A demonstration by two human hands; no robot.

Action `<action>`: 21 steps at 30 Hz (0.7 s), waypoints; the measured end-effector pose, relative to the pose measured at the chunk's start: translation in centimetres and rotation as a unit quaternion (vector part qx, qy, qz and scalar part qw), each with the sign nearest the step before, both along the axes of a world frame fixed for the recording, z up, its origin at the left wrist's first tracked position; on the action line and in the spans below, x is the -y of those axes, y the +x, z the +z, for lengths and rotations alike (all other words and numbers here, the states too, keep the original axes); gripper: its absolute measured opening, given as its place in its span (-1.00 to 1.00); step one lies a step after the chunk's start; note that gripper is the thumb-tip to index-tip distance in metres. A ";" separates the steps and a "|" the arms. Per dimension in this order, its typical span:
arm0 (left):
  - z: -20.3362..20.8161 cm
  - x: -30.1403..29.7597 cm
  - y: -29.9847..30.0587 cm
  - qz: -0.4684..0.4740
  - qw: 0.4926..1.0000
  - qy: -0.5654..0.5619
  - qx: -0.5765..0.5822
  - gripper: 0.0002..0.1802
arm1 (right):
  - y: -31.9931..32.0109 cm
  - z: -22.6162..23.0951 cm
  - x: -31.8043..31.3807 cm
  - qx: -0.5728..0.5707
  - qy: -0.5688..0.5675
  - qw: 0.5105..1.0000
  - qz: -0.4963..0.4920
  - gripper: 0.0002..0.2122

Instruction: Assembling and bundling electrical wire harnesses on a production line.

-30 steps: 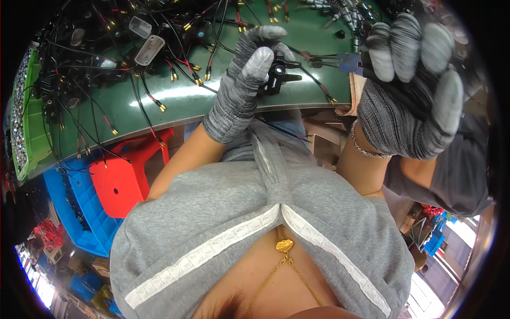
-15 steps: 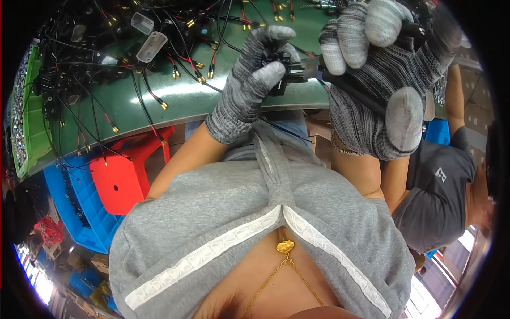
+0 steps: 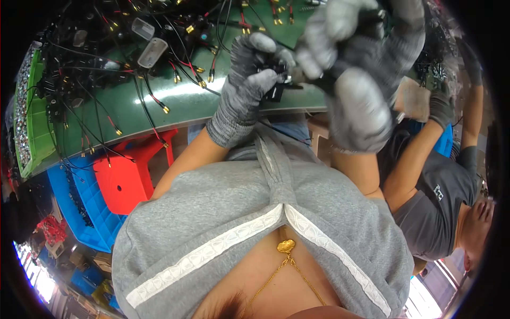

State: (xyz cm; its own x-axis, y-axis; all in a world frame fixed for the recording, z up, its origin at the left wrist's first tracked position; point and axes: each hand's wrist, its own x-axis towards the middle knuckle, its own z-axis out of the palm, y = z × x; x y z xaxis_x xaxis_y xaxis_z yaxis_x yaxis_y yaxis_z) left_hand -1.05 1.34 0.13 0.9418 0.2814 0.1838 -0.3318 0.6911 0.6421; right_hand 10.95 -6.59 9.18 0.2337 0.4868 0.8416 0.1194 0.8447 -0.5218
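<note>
My left hand [image 3: 245,87], in a striped grey knit glove, is closed round a small black plastic part [image 3: 275,91] at the table's near edge. A dark cable hangs below that hand. My right hand [image 3: 355,80], gloved alike and smeared by motion, grips a dark tool [image 3: 328,82] with a narrow end. The narrow end points left, at the black part; whether they touch is hard to see. The kind of tool is largely hidden by my fingers.
Tangled black cables with red leads and brass-coloured tips [image 3: 202,82] cover the green table [image 3: 183,95] at left, with clear plastic covers [image 3: 153,52] among them. A green bin [image 3: 40,125], blue crate [image 3: 79,204] and red stool [image 3: 125,181] stand left. A gloved co-worker [image 3: 435,186] works at right.
My right hand has shifted left and turned with the tool, closer to my left hand. The left hand has dipped slightly with the black part. A co-worker's gloved hand has come into view.
</note>
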 end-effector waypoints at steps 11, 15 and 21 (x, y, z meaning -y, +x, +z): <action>10.1 -2.3 0.4 0.098 0.935 0.333 0.069 -0.69 | -0.6 3.1 11.9 -0.240 0.087 0.963 -0.087 -0.44; 18.3 -12.6 5.8 0.381 0.780 0.470 0.159 -0.83 | -1.3 1.5 12.4 -0.310 0.059 0.937 -0.146 -0.46; 18.9 -37.1 13.2 0.380 0.406 0.818 -0.147 -0.50 | 0.3 0.9 13.8 -0.349 0.053 0.924 -0.145 -0.47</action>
State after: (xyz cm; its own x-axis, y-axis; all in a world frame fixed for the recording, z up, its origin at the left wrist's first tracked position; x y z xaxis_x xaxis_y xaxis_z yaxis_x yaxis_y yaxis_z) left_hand 12.19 38.46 19.02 0.7464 0.2392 0.6210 0.2077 -0.9703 0.1241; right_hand 11.25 -20.38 10.12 0.8452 0.2421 0.4765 0.0143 0.8810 -0.4729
